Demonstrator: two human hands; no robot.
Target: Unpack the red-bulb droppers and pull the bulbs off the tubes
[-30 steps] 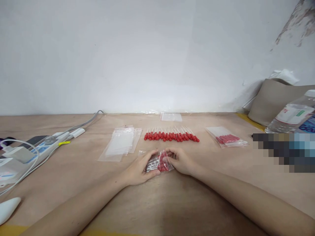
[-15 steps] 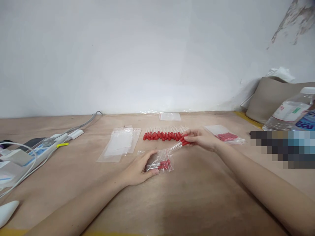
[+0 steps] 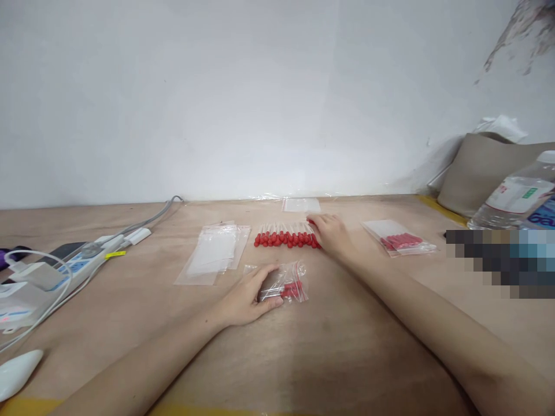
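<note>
My left hand rests on the table, thumb and fingers curved round a clear zip bag whose red-edged mouth faces right. Inside that bag lie a few droppers with red bulbs and clear tubes. Behind it, a row of similar droppers lies with the bulbs toward me and the tubes toward the wall. My right hand is closed round the right end of this row; its thumb and part of the droppers there are hidden.
Flat zip bags are piled at the left, and another bag lies near the wall. A filled bag of red-bulbed droppers sits at the right. A power strip with cables, a white mouse and a water bottle stand at the sides.
My right hand has moved back and left from beside the bag's mouth to the row's right end. The droppers it held out are no longer visible in it. My left hand stays on the bag.
</note>
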